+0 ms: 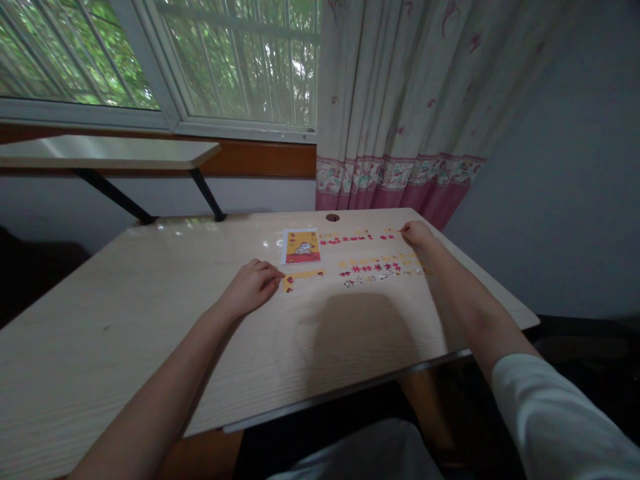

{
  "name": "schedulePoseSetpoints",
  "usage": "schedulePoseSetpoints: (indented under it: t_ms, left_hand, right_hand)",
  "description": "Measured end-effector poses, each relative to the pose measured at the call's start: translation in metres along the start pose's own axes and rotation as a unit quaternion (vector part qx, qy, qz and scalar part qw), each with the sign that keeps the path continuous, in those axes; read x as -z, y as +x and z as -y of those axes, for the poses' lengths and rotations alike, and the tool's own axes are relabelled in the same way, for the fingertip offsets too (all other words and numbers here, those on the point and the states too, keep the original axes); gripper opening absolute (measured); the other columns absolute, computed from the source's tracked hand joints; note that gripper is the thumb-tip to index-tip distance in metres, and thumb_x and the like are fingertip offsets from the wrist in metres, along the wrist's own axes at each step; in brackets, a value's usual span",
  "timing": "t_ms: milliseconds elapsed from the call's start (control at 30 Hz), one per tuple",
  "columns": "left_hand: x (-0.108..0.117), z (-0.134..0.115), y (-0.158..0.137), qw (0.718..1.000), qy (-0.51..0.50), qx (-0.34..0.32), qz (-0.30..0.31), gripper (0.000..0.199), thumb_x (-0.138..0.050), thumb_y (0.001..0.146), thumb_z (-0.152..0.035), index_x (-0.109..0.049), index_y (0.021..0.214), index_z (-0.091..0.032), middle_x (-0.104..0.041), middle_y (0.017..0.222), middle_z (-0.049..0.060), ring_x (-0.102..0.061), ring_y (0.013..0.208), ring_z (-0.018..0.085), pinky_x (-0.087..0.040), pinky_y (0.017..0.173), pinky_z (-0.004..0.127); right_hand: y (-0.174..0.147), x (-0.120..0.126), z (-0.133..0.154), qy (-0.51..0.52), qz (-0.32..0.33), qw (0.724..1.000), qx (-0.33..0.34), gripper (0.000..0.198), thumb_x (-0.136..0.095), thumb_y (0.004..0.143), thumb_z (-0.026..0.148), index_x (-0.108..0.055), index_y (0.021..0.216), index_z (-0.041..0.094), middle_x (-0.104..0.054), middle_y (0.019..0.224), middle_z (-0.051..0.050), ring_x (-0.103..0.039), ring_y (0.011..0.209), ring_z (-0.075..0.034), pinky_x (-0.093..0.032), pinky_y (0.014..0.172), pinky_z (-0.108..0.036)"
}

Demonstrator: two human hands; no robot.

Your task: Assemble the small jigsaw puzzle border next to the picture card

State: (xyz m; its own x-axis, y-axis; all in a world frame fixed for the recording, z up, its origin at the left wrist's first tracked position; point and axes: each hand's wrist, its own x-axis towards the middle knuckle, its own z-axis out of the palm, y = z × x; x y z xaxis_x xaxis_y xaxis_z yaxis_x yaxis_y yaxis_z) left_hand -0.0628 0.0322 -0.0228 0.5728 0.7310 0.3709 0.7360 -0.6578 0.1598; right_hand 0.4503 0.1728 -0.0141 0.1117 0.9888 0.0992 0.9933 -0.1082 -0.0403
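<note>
My left hand (254, 285) is closed, thumb and fingertips together at the left edge of a small joined section of jigsaw puzzle (291, 280). This section is yellow with dark red marks, lying flat on the table. Farther off to the right, my right hand (418, 234) pinches a small jigsaw piece (402, 231) at the right end of the upper rows. Just above the joined section lies a picture card (303, 247) showing a white animal on yellow and red. Loose pieces are laid out in rows: red ones (367, 269), yellow ones, and white patterned ones (371, 279).
The pale wooden table (160, 320) has a round cable hole (333, 218) at its back edge. A raised shelf (110, 153) on black legs stands at the back left. Behind the table are a barred window (240, 60) and a floral curtain (400, 100).
</note>
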Motion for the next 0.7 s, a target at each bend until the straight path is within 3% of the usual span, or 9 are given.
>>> schedulePoseSetpoints:
  t_ms: [133,433,533,700]
  left_hand:
    - [0.000,0.001,0.000,1.000,-0.004,0.005,-0.004,0.029,-0.047,0.089,-0.028,-0.073,0.097,-0.017,-0.071,0.094,0.010,-0.059,0.089,0.025,-0.046,0.081,0.039]
    - [-0.001,0.001,0.000,1.000,-0.003,0.001,0.008,0.031,-0.045,0.090,-0.028,-0.073,0.099,-0.015,-0.070,0.095,0.012,-0.059,0.090,0.026,-0.046,0.083,0.042]
    - [-0.002,0.002,0.000,1.000,0.000,0.002,0.009,0.031,-0.046,0.090,-0.028,-0.072,0.098,-0.016,-0.070,0.096,0.011,-0.059,0.091,0.026,-0.046,0.083,0.042]
    - [-0.002,0.003,-0.001,1.000,-0.002,0.003,0.009,0.030,-0.046,0.090,-0.028,-0.072,0.100,-0.017,-0.070,0.096,0.010,-0.059,0.092,0.025,-0.046,0.084,0.041]
  right_hand:
    - [0.003,0.002,0.002,0.001,0.006,1.000,0.013,0.032,-0.057,0.086,0.024,-0.069,0.115,0.016,-0.070,0.115,-0.012,-0.063,0.105,-0.022,-0.046,0.088,-0.025]
    - [0.007,0.008,0.014,0.001,0.012,1.000,0.020,0.024,-0.059,0.082,0.018,-0.074,0.101,0.013,-0.072,0.103,-0.015,-0.066,0.095,-0.022,-0.045,0.083,-0.025]
    - [0.009,0.009,0.030,0.013,-0.001,0.999,0.041,0.029,-0.054,0.085,0.018,-0.072,0.106,0.011,-0.071,0.108,-0.017,-0.065,0.099,-0.022,-0.045,0.085,-0.026]
    - [0.011,0.003,0.071,0.052,0.015,0.993,0.103,0.027,-0.053,0.089,0.023,-0.071,0.107,0.015,-0.073,0.103,-0.010,-0.066,0.093,-0.018,-0.045,0.081,-0.021]
